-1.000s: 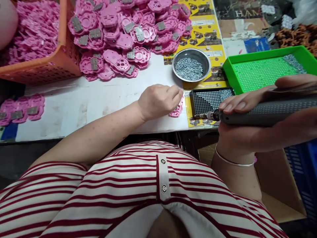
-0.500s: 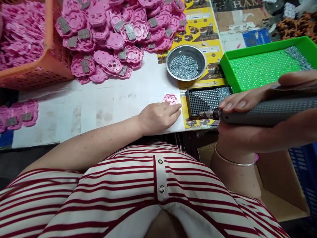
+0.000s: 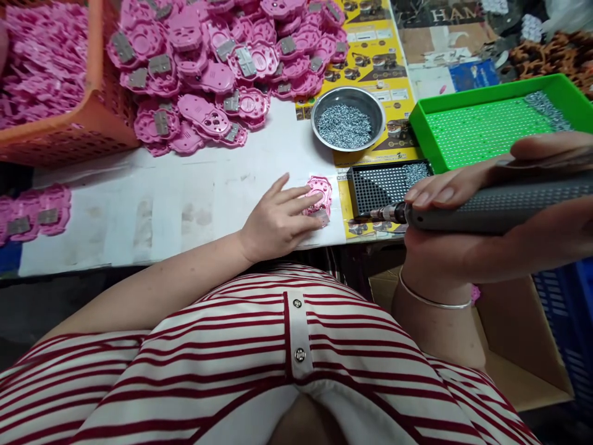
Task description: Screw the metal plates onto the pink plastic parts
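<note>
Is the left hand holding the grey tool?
No, the right hand grips the grey tool, while the left hand lies partly over a pink piece.

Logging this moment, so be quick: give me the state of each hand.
Left hand: open, fingers spread, fingertips over a pink plastic part.
Right hand: closed, holding a grey driver tool.

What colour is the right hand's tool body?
The tool body is grey, shown in the head view.

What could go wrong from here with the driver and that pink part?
The left hand lies partly over the pink part, so the driver in the right hand could slip onto it. The driver's tip appears close by the black tray; it might jolt the metal bits inside.
</note>
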A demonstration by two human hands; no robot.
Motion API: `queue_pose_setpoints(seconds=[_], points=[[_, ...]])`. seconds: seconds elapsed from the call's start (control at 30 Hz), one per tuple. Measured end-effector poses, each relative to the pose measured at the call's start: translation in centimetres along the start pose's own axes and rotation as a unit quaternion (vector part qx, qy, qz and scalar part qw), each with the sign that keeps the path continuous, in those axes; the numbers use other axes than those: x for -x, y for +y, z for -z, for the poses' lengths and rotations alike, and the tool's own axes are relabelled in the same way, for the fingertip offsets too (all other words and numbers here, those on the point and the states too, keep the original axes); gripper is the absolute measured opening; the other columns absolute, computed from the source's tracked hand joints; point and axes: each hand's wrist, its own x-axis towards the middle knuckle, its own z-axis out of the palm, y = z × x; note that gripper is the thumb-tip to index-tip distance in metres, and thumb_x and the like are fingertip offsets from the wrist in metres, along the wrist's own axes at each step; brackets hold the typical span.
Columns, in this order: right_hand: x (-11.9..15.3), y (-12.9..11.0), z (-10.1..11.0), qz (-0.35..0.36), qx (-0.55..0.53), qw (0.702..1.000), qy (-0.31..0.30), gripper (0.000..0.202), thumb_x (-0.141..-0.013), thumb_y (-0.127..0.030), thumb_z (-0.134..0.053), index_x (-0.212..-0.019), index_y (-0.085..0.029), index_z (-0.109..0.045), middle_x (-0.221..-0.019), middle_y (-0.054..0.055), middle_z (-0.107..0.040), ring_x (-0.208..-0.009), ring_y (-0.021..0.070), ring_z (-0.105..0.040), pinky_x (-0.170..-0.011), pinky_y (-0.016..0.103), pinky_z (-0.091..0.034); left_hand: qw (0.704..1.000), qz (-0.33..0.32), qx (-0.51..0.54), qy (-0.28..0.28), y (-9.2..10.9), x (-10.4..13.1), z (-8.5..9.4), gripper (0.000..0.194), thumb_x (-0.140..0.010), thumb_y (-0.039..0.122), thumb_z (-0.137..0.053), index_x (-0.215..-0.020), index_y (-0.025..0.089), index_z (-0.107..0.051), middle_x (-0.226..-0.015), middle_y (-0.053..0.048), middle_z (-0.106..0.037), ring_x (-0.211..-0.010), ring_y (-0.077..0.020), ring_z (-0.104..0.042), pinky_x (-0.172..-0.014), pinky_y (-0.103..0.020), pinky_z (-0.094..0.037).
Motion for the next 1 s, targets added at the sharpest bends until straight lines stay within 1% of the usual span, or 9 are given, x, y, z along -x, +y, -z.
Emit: queue_pose_setpoints(seconds=[0.07, 0.17, 0.3, 0.47, 0.57, 0.7, 0.87, 0.93, 1.0], points=[[0.0, -0.1, -0.3, 0.004, -0.007, 1.0, 0.007, 0.04, -0.102, -0.036, -0.035, -0.091, -0.026, -0.071, -0.067, -0.01, -0.057, -0.054, -0.0012, -0.059, -0.049, 0.013, -0.052, 0.999, 0.048, -0.016, -0.004, 0.3, 0.1, 0.2, 0.011, -0.093, 0.032, -0.067, -0.092, 0.03, -0.078, -0.112, -0.002, -0.078, -0.107, -0.0244, -0.07, -0.11, -0.062, -0.044], [0.1, 0.0, -0.7, 0.012, -0.006, 1.0, 0.012, 0.055, -0.103, -0.027, -0.018, -0.091, -0.027, -0.071, -0.062, -0.009, -0.054, -0.053, -0.0007, -0.058, -0.048, 0.013, -0.052, 0.998, 0.056, -0.04, -0.002, 1.0, 0.3, 0.2, 0.011, -0.093, 0.031, -0.068, -0.09, 0.03, -0.078, -0.105, -0.001, -0.079, -0.096, -0.0225, -0.068, -0.107, -0.063, -0.044], [0.1, 0.1, -0.8, 0.008, -0.028, 1.0, 0.006, 0.046, -0.103, -0.026, -0.026, -0.09, -0.027, -0.071, -0.073, -0.01, -0.057, -0.053, -0.0036, -0.058, -0.05, 0.012, -0.051, 0.998, 0.04, -0.052, -0.012, 1.6, 0.5, -0.1, 0.012, -0.095, 0.026, -0.065, -0.091, 0.029, -0.076, -0.108, 0.0, -0.079, -0.099, -0.0219, -0.067, -0.111, -0.064, -0.039], [0.1, -0.1, -0.5, 0.002, 0.034, 0.999, 0.001, 0.055, -0.103, -0.024, -0.016, -0.094, -0.029, -0.07, -0.071, -0.009, -0.056, -0.056, -0.0006, -0.059, -0.052, 0.016, -0.054, 0.996, 0.024, -0.083, -0.012, 1.5, 0.7, -0.3, 0.017, -0.097, 0.023, -0.06, -0.093, 0.031, -0.075, -0.108, 0.005, -0.079, -0.101, -0.0188, -0.066, -0.115, -0.06, -0.037], [0.1, -0.2, -0.5, -0.007, 0.029, 1.0, 0.004, 0.046, -0.102, -0.026, -0.025, -0.092, -0.026, -0.07, -0.068, -0.007, -0.055, -0.054, 0.0012, -0.058, -0.05, 0.019, -0.053, 0.998, 0.034, -0.044, -0.01, 1.4, 0.8, -0.5, 0.018, -0.098, 0.022, -0.06, -0.092, 0.031, -0.076, -0.107, 0.004, -0.079, -0.096, -0.0171, -0.067, -0.113, -0.057, -0.038], [0.0, -0.2, -0.8, -0.011, 0.017, 1.0, 0.009, 0.039, -0.101, -0.036, -0.033, -0.091, -0.026, -0.069, -0.061, -0.007, -0.049, -0.051, 0.0029, -0.056, -0.048, 0.019, -0.051, 0.997, 0.074, 0.031, 0.004, 1.2, 0.9, -0.9, 0.015, -0.097, 0.026, -0.065, -0.089, 0.027, -0.077, -0.099, -0.001, -0.079, -0.086, -0.0157, -0.068, -0.105, -0.05, -0.042], [0.1, -0.2, -0.8, -0.009, 0.005, 1.0, 0.019, 0.043, -0.101, -0.025, -0.029, -0.09, -0.026, -0.071, -0.07, -0.008, -0.053, -0.053, -0.0001, -0.057, -0.049, 0.015, -0.052, 0.996, 0.034, 0.078, 0.009, 0.6, 0.7, -0.9, 0.016, -0.097, 0.022, -0.062, -0.091, 0.024, -0.077, -0.093, -0.004, -0.077, -0.081, -0.014, -0.067, -0.084, -0.035, -0.049], [0.1, -0.2, -0.7, -0.01, -0.008, 1.0, 0.016, 0.039, -0.1, -0.028, -0.034, -0.09, -0.026, -0.071, -0.07, -0.007, -0.053, -0.052, 0.0, -0.058, -0.049, 0.015, -0.052, 0.997, 0.047, 0.061, 0.007, 0.4, 0.5, -0.6, 0.015, -0.096, 0.027, -0.065, -0.088, 0.026, -0.077, -0.096, -0.004, -0.078, -0.084, -0.0167, -0.067, -0.083, -0.038, -0.049], [0.0, -0.1, -0.7, -0.018, -0.006, 1.0, 0.006, 0.036, -0.099, -0.032, -0.037, -0.091, -0.027, -0.072, -0.067, -0.007, -0.051, -0.052, 0.0008, -0.058, -0.049, 0.016, -0.052, 0.997, 0.068, 0.032, -0.004, 0.5, 0.4, -0.4, 0.011, -0.093, 0.031, -0.069, -0.085, 0.03, -0.078, -0.106, -0.003, -0.078, -0.097, -0.0217, -0.068, -0.095, -0.05, -0.047]])
